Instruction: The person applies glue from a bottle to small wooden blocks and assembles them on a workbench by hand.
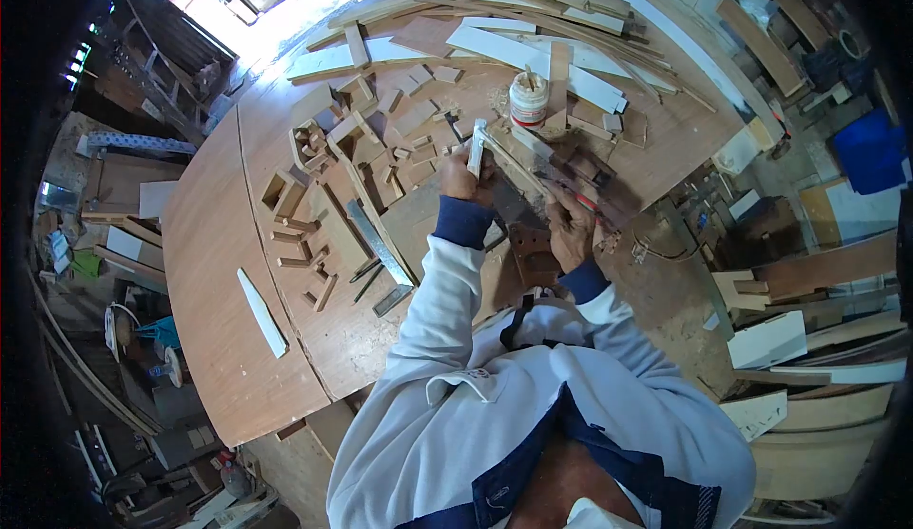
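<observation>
Clock positions are taken from the small wood piece (pixel 476 149), with 12 o'clock toward the top of the view. The piece is held upright above the table (pixel 204 263) in the left hand (pixel 464 177), its fingers clenched around the lower part. The right hand (pixel 571 230), at 4 o'clock, has its fingers curled on a thin stick (pixel 515 164); the stick's far end meets the upper part of the piece in view, though actual contact cannot be confirmed. A red item (pixel 585 202) shows beside the right fingers; whether they grasp it cannot be told. A white jar (pixel 529 106) with a red band stands nearby at 1 to 2 o'clock. Small wood blocks (pixel 415 118) lie scattered at 9 to 10 o'clock. A metal blade (pixel 379 244) lies between 7 and 8 o'clock, and a white strip (pixel 262 312) well apart at 8 o'clock. Long boards (pixel 514 52) are heaped toward 12 and 1 o'clock.
</observation>
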`<state>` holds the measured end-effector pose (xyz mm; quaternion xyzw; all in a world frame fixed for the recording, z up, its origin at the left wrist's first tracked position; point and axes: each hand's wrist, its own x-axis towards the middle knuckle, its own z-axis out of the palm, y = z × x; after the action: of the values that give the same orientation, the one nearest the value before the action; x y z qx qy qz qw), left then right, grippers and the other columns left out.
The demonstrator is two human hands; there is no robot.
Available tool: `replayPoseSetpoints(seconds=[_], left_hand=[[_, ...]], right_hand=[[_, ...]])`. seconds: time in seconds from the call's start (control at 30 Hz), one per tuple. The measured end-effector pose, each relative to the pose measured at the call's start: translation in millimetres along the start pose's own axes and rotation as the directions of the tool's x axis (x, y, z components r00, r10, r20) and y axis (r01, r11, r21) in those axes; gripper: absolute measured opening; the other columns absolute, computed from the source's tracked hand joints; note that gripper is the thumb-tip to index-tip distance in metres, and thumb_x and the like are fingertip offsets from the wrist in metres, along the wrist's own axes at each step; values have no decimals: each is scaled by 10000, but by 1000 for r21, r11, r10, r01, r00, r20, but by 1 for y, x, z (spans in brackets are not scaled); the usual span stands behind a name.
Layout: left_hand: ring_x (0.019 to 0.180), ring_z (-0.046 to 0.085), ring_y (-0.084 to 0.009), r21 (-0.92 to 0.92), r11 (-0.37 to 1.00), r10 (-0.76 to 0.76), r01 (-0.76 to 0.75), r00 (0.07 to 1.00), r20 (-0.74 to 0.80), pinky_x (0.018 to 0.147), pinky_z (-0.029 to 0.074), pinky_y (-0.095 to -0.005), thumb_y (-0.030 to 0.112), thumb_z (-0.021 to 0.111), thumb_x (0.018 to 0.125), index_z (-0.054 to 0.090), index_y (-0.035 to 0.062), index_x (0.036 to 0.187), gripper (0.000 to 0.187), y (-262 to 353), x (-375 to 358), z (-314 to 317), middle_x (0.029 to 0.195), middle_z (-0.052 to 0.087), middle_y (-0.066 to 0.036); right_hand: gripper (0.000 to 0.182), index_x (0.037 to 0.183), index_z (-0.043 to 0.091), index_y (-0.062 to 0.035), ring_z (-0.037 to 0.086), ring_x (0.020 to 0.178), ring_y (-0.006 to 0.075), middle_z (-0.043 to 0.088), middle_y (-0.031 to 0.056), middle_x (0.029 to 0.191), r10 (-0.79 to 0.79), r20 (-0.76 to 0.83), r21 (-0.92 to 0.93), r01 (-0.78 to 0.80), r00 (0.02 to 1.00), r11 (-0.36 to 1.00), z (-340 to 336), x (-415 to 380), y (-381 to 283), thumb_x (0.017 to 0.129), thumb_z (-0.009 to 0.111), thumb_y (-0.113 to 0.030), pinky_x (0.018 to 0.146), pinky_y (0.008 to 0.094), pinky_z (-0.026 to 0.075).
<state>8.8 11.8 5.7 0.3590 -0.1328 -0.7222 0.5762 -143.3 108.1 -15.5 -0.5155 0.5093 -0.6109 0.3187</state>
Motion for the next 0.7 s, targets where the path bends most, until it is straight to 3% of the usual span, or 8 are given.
replayPoseSetpoints(seconds=[0.03,0.17,0.23,0.3,0.33,0.4,0.5,0.7], left_hand=[[465,406,-117,-39,999,19,-19,1000,-11,450,328,-268,200,399,916,546,75,874,198,-1,2,-3,582,471,-4],[476,408,-114,5,999,44,-44,999,-21,469,345,-270,192,409,904,558,80,878,188,5,-2,-8,601,482,-4],[494,415,-152,17,999,32,-31,998,-47,546,367,-321,161,383,852,531,44,856,188,7,-2,-5,607,470,-42],[500,419,-150,19,1000,13,-12,999,-41,554,366,-323,163,387,849,534,48,866,188,5,-3,-3,609,474,-39],[506,423,-148,19,1000,0,1,999,-38,563,366,-325,166,390,847,537,51,876,189,5,-3,-2,612,478,-36],[508,428,-148,15,1000,0,0,1000,5,565,369,-327,169,392,847,543,58,874,190,3,0,-4,611,482,-30],[510,437,-148,2,1000,-14,14,999,48,562,375,-328,172,394,847,557,73,868,192,1,3,-7,611,491,-20],[522,454,-153,-30,1000,-8,9,1000,20,550,376,-326,178,405,850,568,82,859,190,5,0,-6,611,507,-20]], right_hand=[[220,1090,638,-37,593,897,171,649,95,989,1,5,1,-1,1000,1000,-3,-3,2,897,552,-101,804,280,463],[228,1097,631,-34,589,907,189,642,104,992,47,38,-70,-44,998,997,-17,-5,-1,905,536,-112,812,303,459],[232,1102,627,-31,585,906,191,637,110,1004,74,21,-61,-73,997,995,-17,-2,-3,906,531,-112,808,307,461],[242,1111,618,-30,578,930,191,626,110,1035,200,-7,32,-199,980,979,-13,3,-5,914,521,-131,817,310,454],[242,1111,618,-30,578,930,191,626,110,1035,199,-9,32,-198,980,980,-10,6,-8,914,521,-131,817,310,454],[251,1120,613,-36,569,975,195,615,108,1065,17,23,-13,-17,1000,1000,-4,13,-16,915,525,-152,848,306,443],[260,1123,612,-42,564,1002,202,614,108,1077,16,26,107,-18,1000,994,6,14,-1,913,534,-175,885,306,427],[272,1121,609,-26,560,1010,196,613,108,1096,69,47,73,-72,997,995,1,7,0,909,545,-185,894,304,427]])
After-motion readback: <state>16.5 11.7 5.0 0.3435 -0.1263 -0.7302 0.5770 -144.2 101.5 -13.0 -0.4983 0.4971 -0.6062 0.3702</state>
